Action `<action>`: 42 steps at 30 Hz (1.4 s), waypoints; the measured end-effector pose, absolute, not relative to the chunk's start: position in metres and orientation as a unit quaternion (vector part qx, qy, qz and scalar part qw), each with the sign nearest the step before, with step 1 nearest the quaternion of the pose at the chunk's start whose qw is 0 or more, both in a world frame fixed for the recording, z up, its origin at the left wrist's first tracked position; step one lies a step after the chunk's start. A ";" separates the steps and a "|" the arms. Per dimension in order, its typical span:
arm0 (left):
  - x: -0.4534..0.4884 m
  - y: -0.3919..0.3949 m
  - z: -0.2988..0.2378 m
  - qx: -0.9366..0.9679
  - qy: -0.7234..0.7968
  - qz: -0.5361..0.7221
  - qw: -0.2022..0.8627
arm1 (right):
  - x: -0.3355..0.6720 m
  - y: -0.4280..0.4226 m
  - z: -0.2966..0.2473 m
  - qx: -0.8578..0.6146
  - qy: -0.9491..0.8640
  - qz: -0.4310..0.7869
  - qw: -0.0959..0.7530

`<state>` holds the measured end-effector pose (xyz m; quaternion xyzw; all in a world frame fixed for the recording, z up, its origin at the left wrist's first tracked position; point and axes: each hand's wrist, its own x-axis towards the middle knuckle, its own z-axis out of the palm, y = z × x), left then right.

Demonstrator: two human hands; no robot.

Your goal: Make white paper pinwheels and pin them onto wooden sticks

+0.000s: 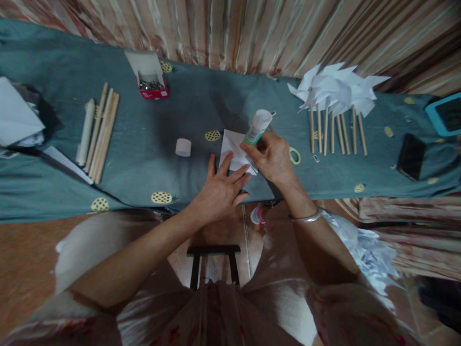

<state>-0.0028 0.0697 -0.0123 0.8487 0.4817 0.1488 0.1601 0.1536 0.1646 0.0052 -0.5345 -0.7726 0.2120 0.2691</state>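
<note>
In the head view, my right hand (274, 156) grips a glue stick (258, 129) with a green and white label. Its lower end is pressed toward a white paper square (230, 144) that has cut lines. Spread across the near part of that paper, my left hand (221, 190) lies flat with fingers apart. The glue stick's working tip is hidden by my right fingers. To the left on the cloth stands a white cap (183, 147). Light green scissors handles (295, 155) peek out beside my right hand.
A red box of metal pieces (153, 86) sits at the back left, near several wooden sticks (104, 137). Paper pinwheels (333, 91) on sticks lie at the back right. White paper (16, 115) is stacked far left; a black phone-like object (410, 156) is at right.
</note>
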 end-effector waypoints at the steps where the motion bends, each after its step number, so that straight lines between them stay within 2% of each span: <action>1: -0.003 0.070 -0.012 0.848 0.482 0.150 0.161 | 0.153 0.165 0.005 -0.535 -0.773 0.211 0.268; 19: -0.004 0.071 -0.010 0.849 0.479 0.145 0.168 | 0.148 0.163 0.005 -0.509 -0.795 0.237 0.231; 28: -0.004 0.071 -0.008 0.851 0.478 0.138 0.170 | 0.154 0.162 0.011 -0.515 -0.778 0.266 0.240; 42: -0.004 0.071 -0.013 0.852 0.479 0.143 0.155 | 0.153 0.167 0.008 -0.532 -0.767 0.243 0.264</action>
